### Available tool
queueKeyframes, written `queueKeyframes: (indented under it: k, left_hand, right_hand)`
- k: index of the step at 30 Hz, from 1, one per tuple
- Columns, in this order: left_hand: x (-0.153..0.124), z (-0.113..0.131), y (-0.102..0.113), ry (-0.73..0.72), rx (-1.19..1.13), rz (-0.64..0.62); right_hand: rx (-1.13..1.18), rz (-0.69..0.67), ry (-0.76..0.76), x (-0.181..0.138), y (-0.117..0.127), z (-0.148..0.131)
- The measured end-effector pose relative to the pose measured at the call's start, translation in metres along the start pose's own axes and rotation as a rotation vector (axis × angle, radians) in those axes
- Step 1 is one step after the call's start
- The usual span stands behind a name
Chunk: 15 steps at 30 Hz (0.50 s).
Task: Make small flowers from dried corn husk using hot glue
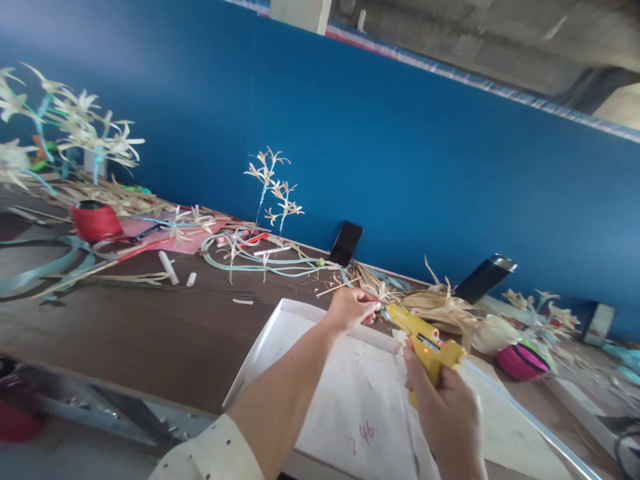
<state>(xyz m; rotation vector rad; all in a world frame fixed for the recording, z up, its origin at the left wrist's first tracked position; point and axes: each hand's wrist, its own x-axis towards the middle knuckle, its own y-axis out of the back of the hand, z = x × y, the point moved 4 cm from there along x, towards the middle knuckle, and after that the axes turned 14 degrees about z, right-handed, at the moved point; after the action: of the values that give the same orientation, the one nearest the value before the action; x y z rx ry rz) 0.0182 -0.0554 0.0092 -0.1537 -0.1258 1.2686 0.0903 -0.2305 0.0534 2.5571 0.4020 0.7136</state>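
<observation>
My right hand (445, 400) is wrapped round the handle of a yellow hot glue gun (417, 330), with an orange light glowing on its side. The gun's nozzle points up and left, close to the fingertips of my left hand (353, 308). Those fingers are pinched together on something thin and small that I cannot make out. Both hands are over the far side of a shallow white box lid (350, 393) marked with handwritten pink digits. Behind the nozzle lie dried husk strips (430, 303).
Husk-flower stems (270, 177) stand against the blue partition (400, 167). A phone (346, 244) leans there; a dark flask (485, 278) lies tilted farther right. Red thread (95, 221), pale blue tubing (295, 270) and white glue sticks (169, 267) are on the left; a pink spool (523, 360) is right.
</observation>
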Motion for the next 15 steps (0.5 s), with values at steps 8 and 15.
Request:
queueKeyframes:
  k: [8,15]
  left_hand:
    - [-0.0027,0.0044,-0.0001,0.022,0.033,0.0]
    - [-0.0005,0.0005,0.0001,0.017,0.057,-0.014]
  right_hand:
    - [-0.037,-0.003,-0.021,0.0014,-0.0011,0.0006]
    - [-0.008,-0.001,0.0,0.0005,-0.0017,-0.0039]
